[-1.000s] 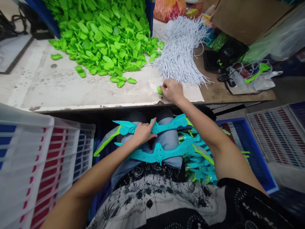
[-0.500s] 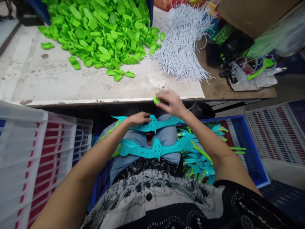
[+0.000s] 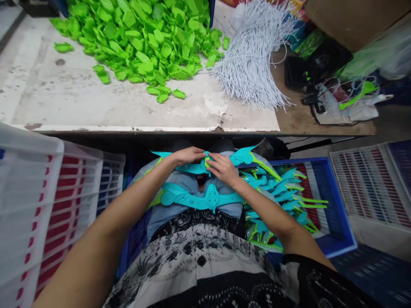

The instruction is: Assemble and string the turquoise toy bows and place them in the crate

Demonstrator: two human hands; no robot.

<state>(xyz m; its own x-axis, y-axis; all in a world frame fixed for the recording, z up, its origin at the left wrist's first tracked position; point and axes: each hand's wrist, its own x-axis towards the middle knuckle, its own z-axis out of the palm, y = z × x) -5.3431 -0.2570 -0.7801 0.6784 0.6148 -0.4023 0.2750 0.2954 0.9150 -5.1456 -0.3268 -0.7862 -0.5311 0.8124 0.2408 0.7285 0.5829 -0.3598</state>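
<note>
Two turquoise toy bows with green tips lie across my lap. At the far bow, my left hand grips just left of the middle, its fingertips reaching the hub. My right hand holds a small green plastic cap against that hub, fingers pressed together over it. Part of the far bow is hidden under both hands. The near bow rests closer to my waist, with no hand on it and its hub uncovered.
On the white worktop lie a heap of green caps and a bundle of white cords. A blue crate with several bows stands at my right. White crates flank me on the left.
My right hand has come down from the table edge to the far bow, bringing the green cap onto its hub. My left hand stays on that bow.
</note>
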